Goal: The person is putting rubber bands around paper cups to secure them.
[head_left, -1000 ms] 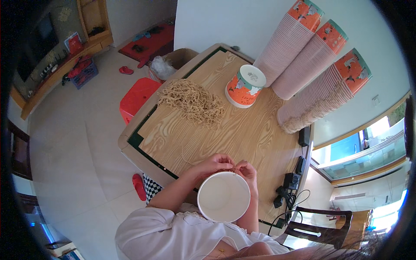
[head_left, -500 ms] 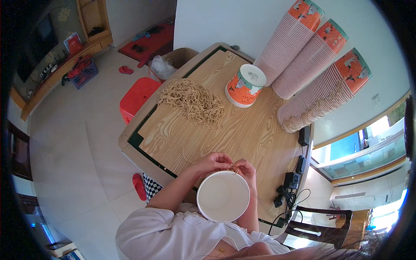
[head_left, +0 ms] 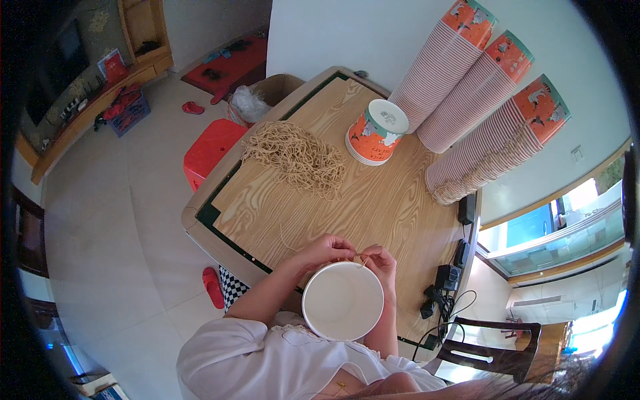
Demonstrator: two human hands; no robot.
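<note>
A white-lined paper bucket [head_left: 343,302] rests against my body, its open mouth facing up. At its far rim, my left hand [head_left: 327,249] pinches a tan cord [head_left: 362,257] with closed fingers. Beside it, my right hand [head_left: 381,260] grips the same cord between thumb and fingers, close to the rim. A thin strand trails from my left hand toward a loose heap of cord [head_left: 297,160] farther up the table. How the cord joins the bucket is hidden by the rim and my fingers.
Upside-down orange buckets [head_left: 377,137] stand on the wood-grain table [head_left: 267,230]. Three tall bucket stacks [head_left: 443,67] rise at the back right; the nearest one [head_left: 497,147] has cords along its side. Black adapters and cables [head_left: 440,293] line the right edge. A red stool [head_left: 213,150] stands left.
My right-hand fingers have shifted slightly, drawing a little away from the left fingers along the cord. The bucket and everything else stay nearly in place.
</note>
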